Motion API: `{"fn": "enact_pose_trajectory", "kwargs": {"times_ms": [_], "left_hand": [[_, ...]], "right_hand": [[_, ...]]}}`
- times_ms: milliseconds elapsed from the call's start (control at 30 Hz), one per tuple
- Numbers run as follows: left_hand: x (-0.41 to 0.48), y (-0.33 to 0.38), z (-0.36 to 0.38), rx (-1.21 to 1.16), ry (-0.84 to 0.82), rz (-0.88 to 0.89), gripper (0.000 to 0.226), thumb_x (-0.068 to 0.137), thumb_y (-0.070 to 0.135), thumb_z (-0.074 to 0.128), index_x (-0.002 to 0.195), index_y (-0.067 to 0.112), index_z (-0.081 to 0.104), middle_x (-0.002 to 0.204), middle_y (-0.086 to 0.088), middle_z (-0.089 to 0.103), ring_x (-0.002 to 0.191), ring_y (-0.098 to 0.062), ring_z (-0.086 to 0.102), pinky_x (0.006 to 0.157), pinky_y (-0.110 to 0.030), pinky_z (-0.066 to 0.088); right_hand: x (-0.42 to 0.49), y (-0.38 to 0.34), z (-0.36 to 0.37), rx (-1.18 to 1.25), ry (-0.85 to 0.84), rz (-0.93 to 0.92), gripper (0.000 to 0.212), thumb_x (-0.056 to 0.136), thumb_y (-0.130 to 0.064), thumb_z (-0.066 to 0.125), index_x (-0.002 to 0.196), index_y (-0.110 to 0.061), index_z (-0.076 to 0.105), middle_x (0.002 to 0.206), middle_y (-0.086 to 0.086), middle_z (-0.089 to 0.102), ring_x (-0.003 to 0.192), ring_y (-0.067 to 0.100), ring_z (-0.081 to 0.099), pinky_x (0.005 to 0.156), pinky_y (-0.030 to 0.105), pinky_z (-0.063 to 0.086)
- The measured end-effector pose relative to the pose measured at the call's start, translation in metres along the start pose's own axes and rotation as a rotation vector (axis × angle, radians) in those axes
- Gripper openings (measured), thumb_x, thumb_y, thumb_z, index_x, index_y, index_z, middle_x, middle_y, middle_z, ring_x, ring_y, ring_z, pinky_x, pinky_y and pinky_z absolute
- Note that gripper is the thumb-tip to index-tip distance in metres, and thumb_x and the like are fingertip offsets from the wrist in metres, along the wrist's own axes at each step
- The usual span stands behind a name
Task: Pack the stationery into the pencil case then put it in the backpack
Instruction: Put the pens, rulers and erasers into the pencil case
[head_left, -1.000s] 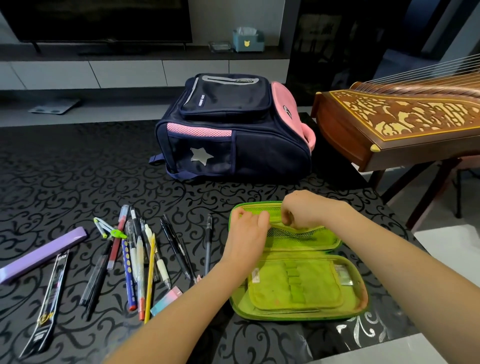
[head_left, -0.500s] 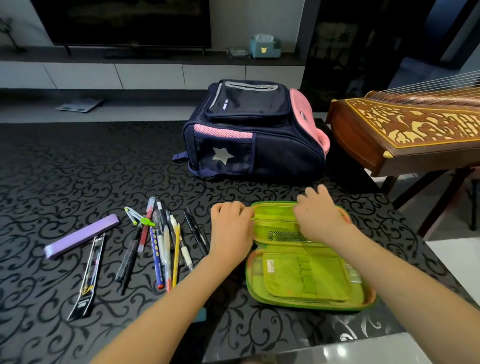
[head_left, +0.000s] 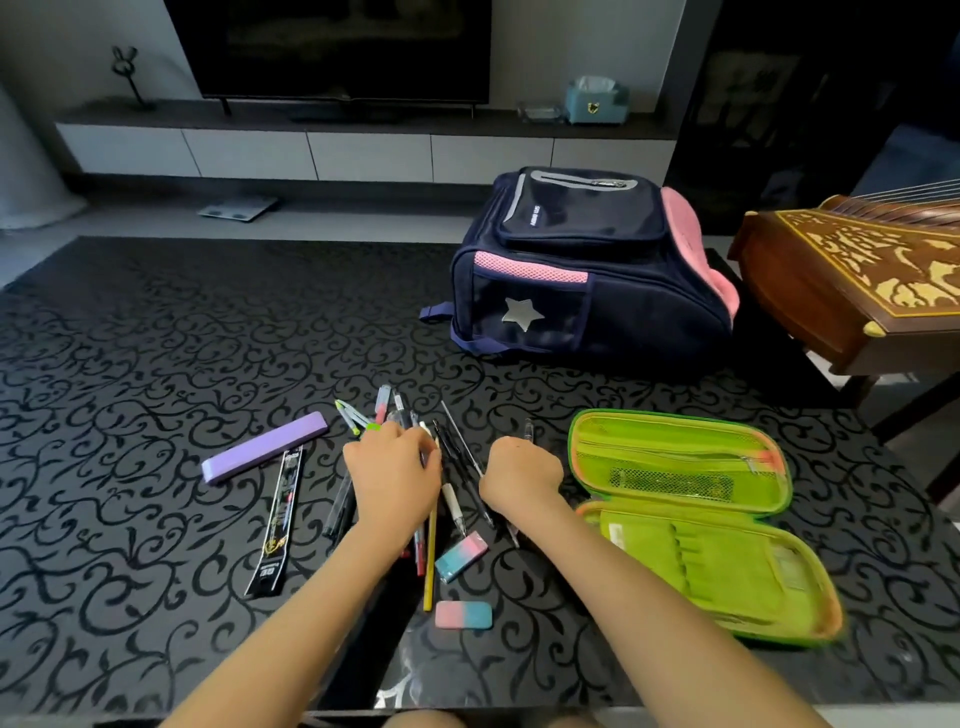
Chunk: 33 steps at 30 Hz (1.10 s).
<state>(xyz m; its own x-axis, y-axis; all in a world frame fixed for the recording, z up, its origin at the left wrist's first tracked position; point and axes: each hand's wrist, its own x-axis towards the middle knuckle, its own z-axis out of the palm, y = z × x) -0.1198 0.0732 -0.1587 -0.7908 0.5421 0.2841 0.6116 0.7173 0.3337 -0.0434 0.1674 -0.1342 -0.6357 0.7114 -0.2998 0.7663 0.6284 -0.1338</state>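
Note:
The green pencil case (head_left: 675, 525) lies open and flat on the table at the right, with nothing loose showing in it. A pile of pens and pencils (head_left: 452, 467) lies left of it. My left hand (head_left: 392, 475) lies on the pile with its fingers curled over several pens. My right hand (head_left: 522, 475) is closed over a single pen (head_left: 529, 431) at the pile's right edge; the pen's tip shows beyond the knuckles. Two pink-and-blue erasers (head_left: 461, 556) (head_left: 463, 616) and a yellow pencil (head_left: 429, 566) lie nearer me. The navy and pink backpack (head_left: 587, 270) stands behind, zipped shut.
A purple box (head_left: 265, 453) and a black refill packet (head_left: 275, 525) lie left of the pile. The black patterned table (head_left: 156, 364) ends at a near edge under my forearms. A wooden zither (head_left: 857, 280) stands off the table's right side.
Both hands have left the pencil case and moved left onto the pile of pens. The case now lies fully open. The camera has turned left.

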Motion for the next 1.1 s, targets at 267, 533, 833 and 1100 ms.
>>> {"fn": "enact_pose_trajectory", "kwargs": {"times_ms": [267,533,833,1100], "left_hand": [[0.017,-0.006,-0.005,-0.023,0.047,0.021,0.011,0.082,0.022,0.060,0.076,0.019,0.069,0.074,-0.006,0.061,0.077,-0.031,0.058,0.066,-0.032,0.024],[0.027,-0.013,-0.012,-0.038,0.073,0.010,0.015,0.083,0.022,0.057,0.081,0.018,0.071,0.078,-0.008,0.062,0.079,-0.030,0.057,0.068,-0.033,0.026],[0.026,0.013,-0.008,-0.099,0.049,0.082,0.013,0.087,0.023,0.055,0.087,0.019,0.068,0.085,-0.005,0.064,0.085,-0.028,0.057,0.075,-0.036,0.034],[0.012,0.121,0.040,-0.125,-0.067,0.689,0.015,0.083,0.022,0.055,0.087,0.026,0.069,0.084,0.006,0.069,0.080,-0.025,0.059,0.074,-0.035,0.024]], "right_hand": [[0.013,0.001,-0.014,0.074,-0.053,0.075,0.022,0.089,-0.020,0.057,0.109,-0.011,0.058,0.109,0.005,0.062,0.096,0.026,0.060,0.067,0.027,0.040],[0.029,-0.025,-0.007,0.172,-0.022,-0.018,0.012,0.091,-0.020,0.056,0.087,-0.009,0.057,0.099,0.009,0.061,0.089,0.028,0.059,0.066,0.030,0.041],[0.015,0.026,-0.032,0.517,0.198,-0.002,0.036,0.094,-0.028,0.050,0.062,-0.011,0.051,0.062,0.005,0.047,0.067,0.029,0.051,0.060,0.031,0.037],[0.019,0.162,-0.058,0.519,0.537,-0.024,0.019,0.089,-0.023,0.060,0.096,-0.007,0.069,0.099,0.008,0.070,0.096,0.028,0.060,0.083,0.035,0.043]]}}
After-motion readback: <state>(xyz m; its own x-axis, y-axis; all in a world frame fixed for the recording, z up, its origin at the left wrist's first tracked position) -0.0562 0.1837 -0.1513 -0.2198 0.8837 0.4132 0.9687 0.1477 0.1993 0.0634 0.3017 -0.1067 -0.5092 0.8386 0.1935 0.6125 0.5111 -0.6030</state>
